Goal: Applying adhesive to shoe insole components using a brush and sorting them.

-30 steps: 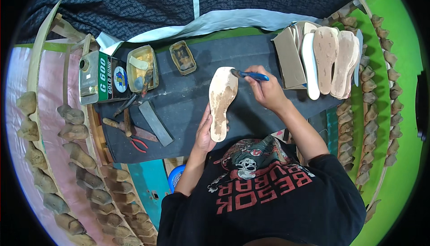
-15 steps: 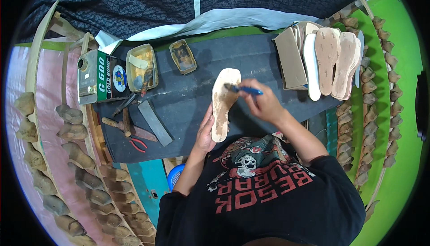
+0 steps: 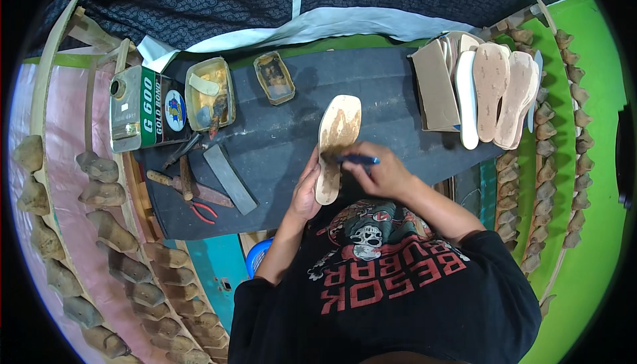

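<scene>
A pale shoe insole [image 3: 339,132] smeared with brown glue lies on the dark work board [image 3: 279,145] in front of me. My left hand [image 3: 306,191] holds its near end down. My right hand [image 3: 378,172] grips a blue-handled brush [image 3: 357,160], whose tip rests on the near half of the insole.
An open tin of yellow glue [image 3: 210,93] and a smaller tin [image 3: 274,77] stand at the far left, beside a green and white can [image 3: 142,107]. A hammer [image 3: 189,188], red pliers [image 3: 202,210] and a grey block [image 3: 229,178] lie left. Stacked insoles [image 3: 494,92] lie right. Several shoe heels [image 3: 99,195] line both sides.
My right hand has drawn the brush from the far end of the insole toward me, down to its near half. The left hand has stayed on the insole's near end.
</scene>
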`<action>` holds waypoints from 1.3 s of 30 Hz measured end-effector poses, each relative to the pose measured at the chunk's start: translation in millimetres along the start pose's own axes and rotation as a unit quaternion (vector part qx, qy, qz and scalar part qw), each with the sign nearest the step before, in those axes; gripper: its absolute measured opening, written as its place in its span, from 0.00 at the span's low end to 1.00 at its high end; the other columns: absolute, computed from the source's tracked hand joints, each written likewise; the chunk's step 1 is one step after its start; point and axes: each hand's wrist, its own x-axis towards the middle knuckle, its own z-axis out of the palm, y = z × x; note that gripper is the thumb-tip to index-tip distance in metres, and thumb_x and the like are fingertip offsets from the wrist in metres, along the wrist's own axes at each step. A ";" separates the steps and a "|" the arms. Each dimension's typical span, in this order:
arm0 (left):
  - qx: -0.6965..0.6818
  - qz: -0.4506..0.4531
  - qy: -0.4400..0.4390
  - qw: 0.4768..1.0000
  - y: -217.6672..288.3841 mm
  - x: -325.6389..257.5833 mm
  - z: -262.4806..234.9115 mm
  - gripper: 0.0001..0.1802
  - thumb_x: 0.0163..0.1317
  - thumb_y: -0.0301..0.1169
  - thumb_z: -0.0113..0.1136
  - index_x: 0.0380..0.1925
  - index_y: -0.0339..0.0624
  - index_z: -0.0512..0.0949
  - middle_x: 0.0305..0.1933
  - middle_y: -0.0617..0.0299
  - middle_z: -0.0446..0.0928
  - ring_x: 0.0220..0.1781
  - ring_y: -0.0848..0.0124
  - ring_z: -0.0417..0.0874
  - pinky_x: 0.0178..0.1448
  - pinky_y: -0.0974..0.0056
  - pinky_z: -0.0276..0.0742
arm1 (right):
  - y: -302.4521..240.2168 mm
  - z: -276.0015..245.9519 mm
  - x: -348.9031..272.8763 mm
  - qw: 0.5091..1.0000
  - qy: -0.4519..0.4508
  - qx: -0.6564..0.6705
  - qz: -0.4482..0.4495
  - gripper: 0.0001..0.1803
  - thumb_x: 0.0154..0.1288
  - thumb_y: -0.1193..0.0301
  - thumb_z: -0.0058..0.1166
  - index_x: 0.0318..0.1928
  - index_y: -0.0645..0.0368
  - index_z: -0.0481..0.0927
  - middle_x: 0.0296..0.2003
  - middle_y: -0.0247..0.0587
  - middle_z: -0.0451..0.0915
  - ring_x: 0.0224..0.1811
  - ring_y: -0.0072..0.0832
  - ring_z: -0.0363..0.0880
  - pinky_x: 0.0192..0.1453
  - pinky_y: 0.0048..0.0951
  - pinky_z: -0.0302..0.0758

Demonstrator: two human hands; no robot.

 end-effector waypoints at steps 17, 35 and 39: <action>-0.013 -0.008 -0.038 0.999 3.9 12.3 5.8 0.34 0.77 0.35 0.37 0.80 0.52 0.44 0.79 0.57 0.58 0.76 0.62 0.65 0.75 0.54 0.65 | -2.1 5.4 4.3 0.999 0.001 -0.030 -0.029 0.15 0.64 0.72 0.60 0.49 0.62 0.75 0.40 0.52 0.81 0.42 0.51 0.83 0.46 0.44 0.80; -0.062 0.035 -0.035 0.997 23.3 32.7 37.5 0.37 0.73 0.38 0.41 0.80 0.50 0.46 0.79 0.62 0.58 0.73 0.64 0.68 0.75 0.57 0.63 | -16.7 4.5 -7.6 0.996 0.022 -0.004 -0.090 0.14 0.62 0.75 0.62 0.46 0.64 0.76 0.40 0.52 0.82 0.41 0.50 0.83 0.47 0.42 0.79; -0.044 0.062 -0.063 0.995 24.1 38.5 50.5 0.37 0.73 0.38 0.39 0.80 0.49 0.45 0.81 0.60 0.55 0.79 0.65 0.60 0.80 0.58 0.54 | -13.5 -11.1 5.9 0.992 0.110 -0.006 -0.064 0.12 0.65 0.75 0.61 0.46 0.65 0.76 0.39 0.51 0.82 0.40 0.49 0.84 0.45 0.41 0.79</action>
